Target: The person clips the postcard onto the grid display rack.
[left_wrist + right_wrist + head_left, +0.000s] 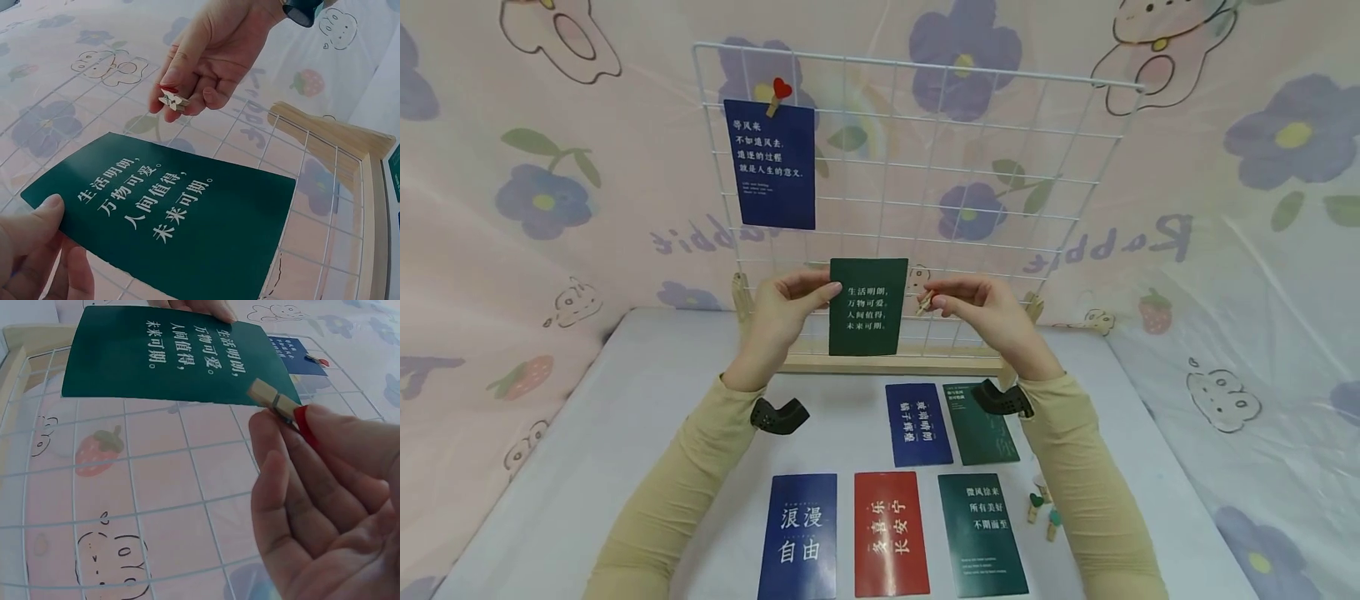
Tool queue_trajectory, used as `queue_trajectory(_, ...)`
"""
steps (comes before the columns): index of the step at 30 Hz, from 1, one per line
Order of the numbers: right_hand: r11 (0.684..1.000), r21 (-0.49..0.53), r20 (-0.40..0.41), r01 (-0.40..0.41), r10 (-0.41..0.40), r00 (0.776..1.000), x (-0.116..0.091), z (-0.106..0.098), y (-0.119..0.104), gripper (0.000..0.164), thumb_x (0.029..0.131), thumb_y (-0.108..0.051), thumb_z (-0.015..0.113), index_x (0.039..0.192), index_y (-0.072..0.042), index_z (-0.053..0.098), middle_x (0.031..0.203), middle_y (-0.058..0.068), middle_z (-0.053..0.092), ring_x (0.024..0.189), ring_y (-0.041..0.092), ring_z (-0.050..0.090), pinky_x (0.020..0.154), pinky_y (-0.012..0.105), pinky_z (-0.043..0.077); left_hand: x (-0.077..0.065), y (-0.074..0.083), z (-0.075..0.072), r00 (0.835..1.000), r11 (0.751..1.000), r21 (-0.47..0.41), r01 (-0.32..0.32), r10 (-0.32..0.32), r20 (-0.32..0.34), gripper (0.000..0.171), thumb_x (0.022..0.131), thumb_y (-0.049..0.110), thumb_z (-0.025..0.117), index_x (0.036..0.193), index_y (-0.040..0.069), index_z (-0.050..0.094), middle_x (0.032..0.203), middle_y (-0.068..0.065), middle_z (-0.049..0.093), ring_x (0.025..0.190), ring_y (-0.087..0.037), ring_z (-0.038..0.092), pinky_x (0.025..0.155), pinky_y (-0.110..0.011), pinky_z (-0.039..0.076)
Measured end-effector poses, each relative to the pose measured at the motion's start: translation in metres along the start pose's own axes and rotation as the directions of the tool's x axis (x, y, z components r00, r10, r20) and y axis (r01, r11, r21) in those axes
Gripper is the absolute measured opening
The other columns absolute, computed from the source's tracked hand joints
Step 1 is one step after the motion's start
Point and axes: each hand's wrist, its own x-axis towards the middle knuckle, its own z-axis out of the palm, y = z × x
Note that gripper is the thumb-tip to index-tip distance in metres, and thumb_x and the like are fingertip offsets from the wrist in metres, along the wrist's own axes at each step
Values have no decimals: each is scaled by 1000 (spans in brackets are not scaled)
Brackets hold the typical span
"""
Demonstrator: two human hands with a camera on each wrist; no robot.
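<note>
Left hand [786, 312]: thumb laid on the face of the green card [868, 307], fingers bent behind it, a light pinch at the left side near the upper corner. Right hand [983, 315]: thumb and forefinger brought together on a small wooden clip [273, 399] with a red heart, remaining fingers loosely bent beneath. Whether the clip is being squeezed apart cannot be told.

The green card is upright between the hands, lettering the right way up, in front of the wire grid [917, 65]. Its contact with the wires cannot be confirmed. The clip is near the card's right edge, apart from it in the head view.

Judgement on method: the card is best held square by its margin, thumb off the lettering, its top edge level with a horizontal wire. The clip should be parted fully before it meets the card, then take card and wire together; catching card alone would leave it unsupported. Pressing hard at one corner risks a bend or tilt.

Farther out, a blue card [778, 175] hangs at the grid's upper left under a red-heart clip [780, 92]. The grid stands in a wooden base [887, 365]. Five cards, among them a red card [891, 533], lie on the white table [572, 450]; spare clips [1034, 505] lie beside the right forearm.
</note>
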Motion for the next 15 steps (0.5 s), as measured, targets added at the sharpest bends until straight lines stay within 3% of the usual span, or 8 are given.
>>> queue_trajectory(7, 1000, -5, -19, 10, -10, 1000, 6, -1, -13, 32, 92, -18, 67, 120, -2, 64, 107, 8, 69, 97, 25, 64, 82, 28, 52, 7, 7, 0, 999, 999, 14, -48, 48, -7, 30, 84, 18, 76, 107, 0, 68, 96, -5, 69, 83, -19, 64, 78, -27, 53)
queue_trajectory(15, 998, -10, -28, 66, -67, 997, 16, -3, -35, 34, 90, -15, 69, 118, 3, 63, 105, 8, 69, 90, 24, 65, 79, 27, 53, 20, 19, -2, 991, 991, -37, -129, 128, -46, 23, 83, 10, 76, 102, 0, 70, 93, -7, 69, 78, -18, 65, 71, -25, 55)
